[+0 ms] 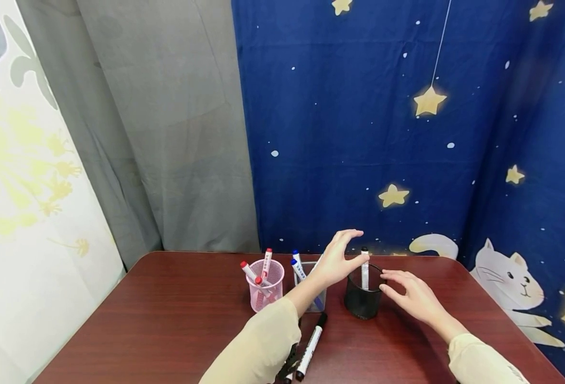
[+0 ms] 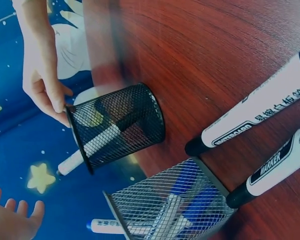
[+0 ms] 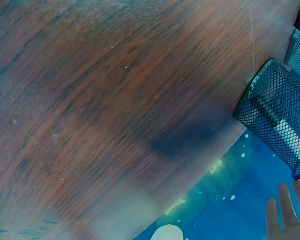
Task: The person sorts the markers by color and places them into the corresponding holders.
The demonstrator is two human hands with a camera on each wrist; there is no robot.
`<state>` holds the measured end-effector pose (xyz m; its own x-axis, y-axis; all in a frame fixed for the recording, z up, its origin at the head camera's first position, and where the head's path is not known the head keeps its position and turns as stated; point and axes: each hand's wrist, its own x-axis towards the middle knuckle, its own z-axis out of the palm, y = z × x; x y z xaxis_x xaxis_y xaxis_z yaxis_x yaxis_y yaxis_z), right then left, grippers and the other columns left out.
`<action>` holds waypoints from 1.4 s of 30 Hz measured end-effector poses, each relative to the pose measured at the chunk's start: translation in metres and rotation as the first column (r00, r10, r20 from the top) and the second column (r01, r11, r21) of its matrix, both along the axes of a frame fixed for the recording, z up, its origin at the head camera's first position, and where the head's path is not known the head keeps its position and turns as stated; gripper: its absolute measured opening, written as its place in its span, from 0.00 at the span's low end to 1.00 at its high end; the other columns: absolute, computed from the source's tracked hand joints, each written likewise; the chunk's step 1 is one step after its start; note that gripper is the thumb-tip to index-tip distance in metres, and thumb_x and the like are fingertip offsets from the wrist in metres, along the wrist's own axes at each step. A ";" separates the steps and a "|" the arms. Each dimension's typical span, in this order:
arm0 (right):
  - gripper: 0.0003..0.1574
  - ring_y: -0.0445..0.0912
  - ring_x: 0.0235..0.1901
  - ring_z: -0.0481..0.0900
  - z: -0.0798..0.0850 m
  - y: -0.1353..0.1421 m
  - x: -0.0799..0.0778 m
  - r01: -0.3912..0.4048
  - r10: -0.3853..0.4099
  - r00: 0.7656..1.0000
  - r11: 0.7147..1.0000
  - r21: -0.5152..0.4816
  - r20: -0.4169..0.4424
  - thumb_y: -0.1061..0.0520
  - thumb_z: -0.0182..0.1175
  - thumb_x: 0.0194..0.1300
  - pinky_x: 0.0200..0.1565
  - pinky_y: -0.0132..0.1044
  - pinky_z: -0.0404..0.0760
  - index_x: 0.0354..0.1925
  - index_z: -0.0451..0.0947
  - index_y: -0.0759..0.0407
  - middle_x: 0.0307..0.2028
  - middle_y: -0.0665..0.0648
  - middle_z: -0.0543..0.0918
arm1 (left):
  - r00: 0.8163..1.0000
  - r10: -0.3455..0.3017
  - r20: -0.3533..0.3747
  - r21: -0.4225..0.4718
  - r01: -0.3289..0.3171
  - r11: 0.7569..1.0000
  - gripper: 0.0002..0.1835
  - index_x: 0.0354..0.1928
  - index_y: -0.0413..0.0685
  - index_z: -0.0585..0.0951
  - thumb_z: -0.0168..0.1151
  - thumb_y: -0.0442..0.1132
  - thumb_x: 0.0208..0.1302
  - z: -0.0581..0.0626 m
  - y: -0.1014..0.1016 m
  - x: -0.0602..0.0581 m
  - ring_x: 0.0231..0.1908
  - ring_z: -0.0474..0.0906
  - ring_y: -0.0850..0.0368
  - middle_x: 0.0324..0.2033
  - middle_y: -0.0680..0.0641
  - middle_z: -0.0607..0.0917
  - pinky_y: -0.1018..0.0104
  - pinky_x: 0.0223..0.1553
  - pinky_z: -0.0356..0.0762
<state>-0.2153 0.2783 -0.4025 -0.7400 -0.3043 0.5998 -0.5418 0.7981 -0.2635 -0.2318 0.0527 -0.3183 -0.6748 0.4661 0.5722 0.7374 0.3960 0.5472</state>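
My left hand (image 1: pixel 334 262) is spread above the black mesh pen holder (image 1: pixel 363 305), fingers apart, holding nothing. A white marker with a black cap (image 1: pixel 365 270) stands in that holder, close to the left thumb. On the holder's other side, my right hand (image 1: pixel 415 296) touches the rim with its fingertips, fingers extended. In the left wrist view, the left fingers (image 2: pixel 15 217) show loose at the lower left. The right wrist view has the right fingers (image 3: pixel 289 207) by the black holder's rim. Two black-capped whiteboard markers (image 2: pixel 260 107) lie on the table below the left forearm.
Left of the black holder stands a silver mesh holder (image 2: pixel 160 192) with several blue-capped markers. Further left is a pink mesh holder (image 1: pixel 259 303) with red-capped markers. All stand towards the far edge of the dark red wooden table (image 1: pixel 176 320); curtains hang behind it.
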 end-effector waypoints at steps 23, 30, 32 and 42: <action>0.18 0.52 0.46 0.73 -0.001 0.001 0.001 -0.006 0.006 1.000 1.000 -0.012 -0.022 0.49 0.61 0.54 0.43 0.49 0.68 0.43 0.78 0.56 0.45 0.57 0.78 | 0.872 -0.384 -0.304 -0.394 0.251 0.884 0.14 0.46 0.54 0.76 0.58 0.45 0.57 -0.027 -0.062 0.084 0.51 0.62 0.71 0.48 0.57 0.73 0.78 0.50 0.57; 0.18 0.53 0.46 0.73 -0.001 0.000 0.001 -0.006 0.006 1.000 1.000 -0.012 -0.023 0.50 0.62 0.54 0.44 0.49 0.67 0.43 0.78 0.56 0.46 0.57 0.78 | 0.847 -0.401 -0.350 -0.510 0.187 0.839 0.12 0.44 0.56 0.77 0.57 0.45 0.57 -0.046 -0.095 0.091 0.49 0.64 0.70 0.44 0.59 0.75 0.78 0.49 0.58; 0.18 0.53 0.46 0.73 -0.001 0.000 0.001 -0.006 0.006 1.000 1.000 -0.011 -0.022 0.50 0.62 0.54 0.44 0.48 0.67 0.43 0.78 0.56 0.46 0.57 0.78 | 0.856 -0.397 -0.331 -0.527 0.181 0.830 0.12 0.44 0.56 0.77 0.57 0.43 0.57 -0.050 -0.104 0.093 0.48 0.65 0.70 0.44 0.59 0.75 0.78 0.48 0.59; 0.19 0.52 0.46 0.73 -0.002 0.000 0.000 -0.003 0.003 1.000 1.000 -0.016 -0.018 0.50 0.62 0.54 0.44 0.49 0.67 0.43 0.78 0.56 0.46 0.57 0.78 | 0.860 -0.340 -0.382 -0.570 0.070 0.818 0.13 0.40 0.56 0.77 0.62 0.39 0.49 -0.077 -0.135 0.093 0.42 0.70 0.65 0.40 0.57 0.76 0.74 0.41 0.65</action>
<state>-0.2152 0.2783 -0.4043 -0.7285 -0.2968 0.6174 -0.5487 0.7923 -0.2666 -0.1392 -0.0822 -0.3952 -0.2579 0.8759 0.4078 0.9386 0.3272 -0.1093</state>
